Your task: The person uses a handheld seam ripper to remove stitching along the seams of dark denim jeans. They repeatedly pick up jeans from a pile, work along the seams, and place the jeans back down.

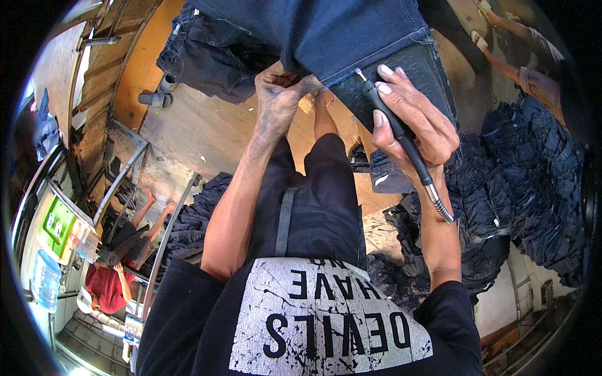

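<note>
Dark blue denim shorts or trousers (351, 37) hang in front of me, with a stitched hem and a darker patch of cloth below it. My left hand (279, 97) pinches the lower left corner of the hem, its fingers partly hidden by the cloth. In my right hand (420, 122) is a black pen-shaped rotary grinder (390, 113), held like a pencil. Its small pale tip lies at or just over the denim beside the hem stitching; whether it touches I cannot tell. A metal spring sleeve ends the tool near my right wrist.
More dark denim (216, 62) hangs at the upper left. Large heaps of dark garments (520, 188) lie at the right, with another pile (197, 207) at the left. Slippers (155, 99) rest on the floor. A person in red (110, 288) is at lower left; another person's limbs (508, 69) show upper right.
</note>
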Demonstrator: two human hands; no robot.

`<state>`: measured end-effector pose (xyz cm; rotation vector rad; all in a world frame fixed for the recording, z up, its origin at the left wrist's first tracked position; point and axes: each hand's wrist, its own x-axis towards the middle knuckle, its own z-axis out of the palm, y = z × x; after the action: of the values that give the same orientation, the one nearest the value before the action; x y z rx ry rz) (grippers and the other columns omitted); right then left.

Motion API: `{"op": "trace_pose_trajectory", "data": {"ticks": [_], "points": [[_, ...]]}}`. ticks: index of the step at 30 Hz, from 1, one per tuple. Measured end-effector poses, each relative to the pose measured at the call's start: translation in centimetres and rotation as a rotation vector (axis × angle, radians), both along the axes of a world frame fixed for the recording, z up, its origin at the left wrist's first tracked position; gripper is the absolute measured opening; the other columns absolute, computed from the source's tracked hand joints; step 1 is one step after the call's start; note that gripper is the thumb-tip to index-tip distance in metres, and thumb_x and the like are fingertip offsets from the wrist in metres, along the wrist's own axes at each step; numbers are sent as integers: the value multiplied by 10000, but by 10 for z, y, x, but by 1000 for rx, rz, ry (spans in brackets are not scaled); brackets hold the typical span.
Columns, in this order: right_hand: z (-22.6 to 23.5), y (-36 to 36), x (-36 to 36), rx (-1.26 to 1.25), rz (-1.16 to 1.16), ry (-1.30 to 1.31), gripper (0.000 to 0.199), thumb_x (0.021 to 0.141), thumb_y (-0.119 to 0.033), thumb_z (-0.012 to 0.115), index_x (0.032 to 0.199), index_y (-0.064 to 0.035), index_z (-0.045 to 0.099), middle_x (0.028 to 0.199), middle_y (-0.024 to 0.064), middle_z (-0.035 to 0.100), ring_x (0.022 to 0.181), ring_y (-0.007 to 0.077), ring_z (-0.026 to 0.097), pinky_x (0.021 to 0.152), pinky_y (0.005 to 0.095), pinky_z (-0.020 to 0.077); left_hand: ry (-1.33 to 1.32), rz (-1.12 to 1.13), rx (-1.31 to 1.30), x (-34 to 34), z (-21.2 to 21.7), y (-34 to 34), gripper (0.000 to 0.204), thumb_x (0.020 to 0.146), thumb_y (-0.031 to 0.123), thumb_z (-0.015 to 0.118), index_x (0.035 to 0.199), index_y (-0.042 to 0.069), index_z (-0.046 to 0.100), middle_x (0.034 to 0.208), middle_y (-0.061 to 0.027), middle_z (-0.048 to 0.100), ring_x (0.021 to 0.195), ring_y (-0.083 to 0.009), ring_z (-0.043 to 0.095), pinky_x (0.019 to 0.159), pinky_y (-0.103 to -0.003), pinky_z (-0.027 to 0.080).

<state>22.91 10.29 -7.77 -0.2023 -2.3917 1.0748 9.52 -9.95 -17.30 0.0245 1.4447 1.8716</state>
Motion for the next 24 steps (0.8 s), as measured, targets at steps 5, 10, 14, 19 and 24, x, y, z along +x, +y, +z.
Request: {"op": "trace_pose_trajectory", "data": {"ticks": [5,10,14,19,24], "points": [[-3,1,1,-5,-40,19,290,827,-81,826,1095,30,819,1093,230,815,1093,359,808,1019,500,651,-34,-15,2,0,1,0,226,873,19,909,1075,8,811,1033,-63,815,929,-124,745,898,-307,604],[-4,1,-1,22,-69,39,293,827,-69,820,1103,30,812,1073,228,816,1091,361,809,1008,504,653,-16,7,16,-2,-1,0,225,876,8,898,1084,6,811,1024,-68,817,913,-131,751,877,-304,608],[1,-1,0,-19,-78,-7,267,866,-4,767,1124,60,790,1131,267,805,1154,396,785,1070,540,606,-28,-23,-14,-2,-2,0,220,882,-3,882,1090,3,810,1022,-69,818,919,-137,757,879,-304,610],[1,1,1,-9,-105,-2,278,860,5,762,1128,75,788,1132,273,804,1159,406,781,1068,548,605,-12,6,22,0,-3,1,224,879,-12,877,1092,-2,809,1039,-71,820,928,-137,757,894,-310,610],[-2,1,2,-6,-145,9,284,862,2,760,1132,86,788,1123,266,807,1156,413,781,1070,553,602,-20,4,29,0,-3,0,226,872,-26,879,1087,-3,813,1064,-77,820,944,-142,757,911,-323,610]]}}
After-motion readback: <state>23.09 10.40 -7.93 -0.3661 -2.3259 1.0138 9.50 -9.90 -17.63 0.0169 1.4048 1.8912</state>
